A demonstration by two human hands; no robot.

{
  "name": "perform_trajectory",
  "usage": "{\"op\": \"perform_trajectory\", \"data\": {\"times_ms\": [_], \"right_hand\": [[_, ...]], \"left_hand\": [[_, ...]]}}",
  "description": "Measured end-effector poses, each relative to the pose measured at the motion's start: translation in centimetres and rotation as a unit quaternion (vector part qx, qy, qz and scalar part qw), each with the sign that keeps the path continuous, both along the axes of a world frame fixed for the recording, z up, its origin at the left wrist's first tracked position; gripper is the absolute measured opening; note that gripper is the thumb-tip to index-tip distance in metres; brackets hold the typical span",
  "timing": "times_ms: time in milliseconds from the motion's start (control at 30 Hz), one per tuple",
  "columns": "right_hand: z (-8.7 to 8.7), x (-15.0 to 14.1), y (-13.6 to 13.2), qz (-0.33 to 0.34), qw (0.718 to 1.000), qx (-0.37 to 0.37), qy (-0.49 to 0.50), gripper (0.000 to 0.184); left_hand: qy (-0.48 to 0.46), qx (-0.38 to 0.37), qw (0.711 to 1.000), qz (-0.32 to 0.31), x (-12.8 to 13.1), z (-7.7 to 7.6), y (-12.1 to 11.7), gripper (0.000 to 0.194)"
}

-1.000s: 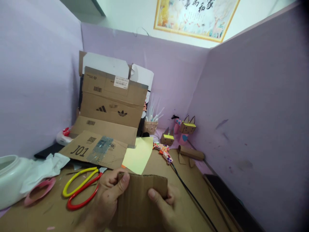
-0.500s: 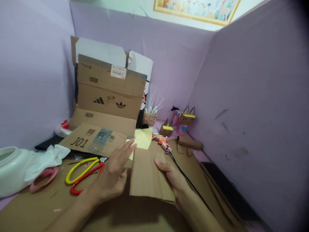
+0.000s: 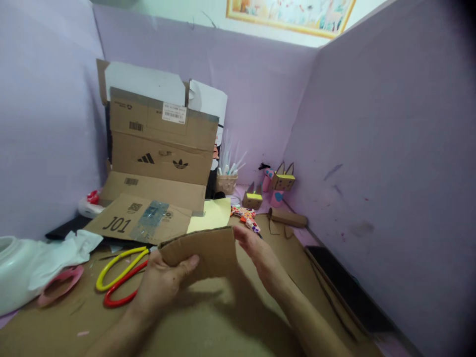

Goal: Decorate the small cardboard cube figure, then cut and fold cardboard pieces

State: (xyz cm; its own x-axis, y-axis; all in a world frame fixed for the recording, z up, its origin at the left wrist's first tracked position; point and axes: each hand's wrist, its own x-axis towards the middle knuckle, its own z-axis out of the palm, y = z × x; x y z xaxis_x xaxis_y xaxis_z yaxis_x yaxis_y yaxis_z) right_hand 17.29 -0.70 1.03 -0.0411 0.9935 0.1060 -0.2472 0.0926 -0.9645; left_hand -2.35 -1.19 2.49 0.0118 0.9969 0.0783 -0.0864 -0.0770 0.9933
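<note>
A curved piece of brown cardboard (image 3: 213, 255) is held up above the cardboard-covered table. My left hand (image 3: 163, 280) grips its left end, with the thumb across the near face and the fingers hidden behind. At the right end, my right hand (image 3: 260, 255) has its fingers stretched out, close against the edge; whether they press on it is hard to tell. Just left of my left hand lie scissors with one yellow and one red handle (image 3: 121, 297). Beyond the piece are a yellow sheet of paper (image 3: 213, 213) and a flower-patterned glue gun (image 3: 245, 216).
An unfolded cardboard box (image 3: 163, 163) stands at the back left. A white jar (image 3: 17, 277) and a pink ring (image 3: 63, 287) lie left. Behind are a basket of white sticks (image 3: 226, 183) and small cardboard animals (image 3: 253, 199). A dark flat panel (image 3: 342, 287) runs along the right wall.
The cardboard has passed from my right hand to my left and been tilted so its edge shows. My right hand has let go and opened beside its right end.
</note>
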Motion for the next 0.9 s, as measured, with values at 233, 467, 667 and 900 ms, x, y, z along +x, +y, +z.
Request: {"op": "perform_trajectory", "data": {"times_ms": [233,467,667,900], "right_hand": [[0.6,-1.9,-2.4,0.001,0.992,0.075,-0.100,0.015],[-0.6,-0.7,-2.4,-0.228,0.798,0.432,-0.353,0.053],[-2.0,-2.2,-2.2,-0.237,0.686,0.462,-0.509,0.052],[-2.6,-3.4,-2.2,-0.098,0.721,0.392,-0.562,0.044]], "left_hand": [[-0.023,-0.099,0.989,-0.108,1.8,0.4,-1.7,0.023],[-0.009,-0.079,0.996,-0.035,1.1,-1.2,0.0,0.061],[-0.124,-0.086,0.960,-0.235,2.7,-0.5,-1.7,0.043],[0.009,-0.100,0.988,-0.119,1.9,-1.9,0.2,0.036]]}}
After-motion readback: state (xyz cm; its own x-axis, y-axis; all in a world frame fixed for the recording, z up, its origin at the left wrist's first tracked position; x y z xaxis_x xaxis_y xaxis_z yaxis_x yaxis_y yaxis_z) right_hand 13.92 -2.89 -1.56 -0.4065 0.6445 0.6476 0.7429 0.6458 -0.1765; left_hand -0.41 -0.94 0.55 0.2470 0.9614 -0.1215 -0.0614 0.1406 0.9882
